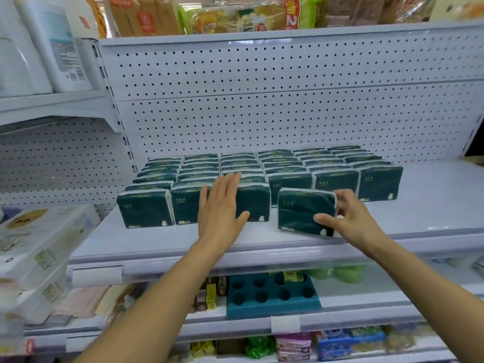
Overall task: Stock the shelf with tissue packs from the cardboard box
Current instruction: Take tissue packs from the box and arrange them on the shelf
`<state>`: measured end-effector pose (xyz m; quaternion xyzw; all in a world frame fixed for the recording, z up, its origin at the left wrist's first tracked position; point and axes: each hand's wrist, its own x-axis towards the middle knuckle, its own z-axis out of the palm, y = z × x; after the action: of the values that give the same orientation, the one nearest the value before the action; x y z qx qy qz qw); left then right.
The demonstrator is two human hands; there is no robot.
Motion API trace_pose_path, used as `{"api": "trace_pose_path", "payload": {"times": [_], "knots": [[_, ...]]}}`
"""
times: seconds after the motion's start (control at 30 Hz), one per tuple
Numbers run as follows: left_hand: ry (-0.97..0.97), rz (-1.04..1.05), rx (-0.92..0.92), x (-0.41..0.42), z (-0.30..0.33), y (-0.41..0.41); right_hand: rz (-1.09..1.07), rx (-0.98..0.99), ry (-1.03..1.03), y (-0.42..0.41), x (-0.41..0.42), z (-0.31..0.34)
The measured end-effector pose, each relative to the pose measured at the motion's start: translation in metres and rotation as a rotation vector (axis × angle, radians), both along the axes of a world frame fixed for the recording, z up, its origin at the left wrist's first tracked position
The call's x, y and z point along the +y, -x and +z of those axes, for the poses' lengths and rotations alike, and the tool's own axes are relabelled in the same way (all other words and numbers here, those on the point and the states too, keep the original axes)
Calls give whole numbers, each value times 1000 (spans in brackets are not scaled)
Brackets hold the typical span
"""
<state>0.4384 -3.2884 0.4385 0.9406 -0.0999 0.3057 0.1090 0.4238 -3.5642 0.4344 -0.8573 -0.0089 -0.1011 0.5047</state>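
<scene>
Right hand pinches tissue pack (tilted); left hand flat against stocked rows.

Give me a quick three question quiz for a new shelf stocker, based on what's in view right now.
1. True or false: the right hand grips a dark green tissue pack at the front of the shelf.
2. What is the left hand doing? A) lifting a pack B) resting flat with straight fingers on the front packs C) hanging at the side
3. Fill in: the back panel behind the rows of packs is white and dotted with ____.

Key
1. True; fingers curl round its right edge and the pack sits tilted, out of line.
2. B
3. holes
</scene>
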Motion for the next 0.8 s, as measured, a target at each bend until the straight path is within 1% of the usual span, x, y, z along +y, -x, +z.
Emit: {"api": "trace_pose_path", "payload": {"times": [0.03,0.1,0.17,0.2,0.33,0.43,0.57,0.8], "knots": [[-131,21,36,-1,-1,-8,-22,-5,21,-2,-4,-1],[-305,43,81,-4,-2,-21,-40,-51,57,-9,-8,-3],[-397,67,92,-6,-3,-29,-57,-80,125,-18,-6,-3],[-413,84,88,-8,-4,-31,-67,-90,165,-24,-5,-4],[-402,133,60,-14,-6,-38,-95,-105,284,-43,0,-5],[-383,129,52,-16,-8,-39,-88,-144,277,-53,6,-5],[-362,115,45,-15,-8,-37,-141,-170,176,-59,16,-6],[-358,112,40,-12,-7,-37,-177,-224,275,-65,22,-8]]}}
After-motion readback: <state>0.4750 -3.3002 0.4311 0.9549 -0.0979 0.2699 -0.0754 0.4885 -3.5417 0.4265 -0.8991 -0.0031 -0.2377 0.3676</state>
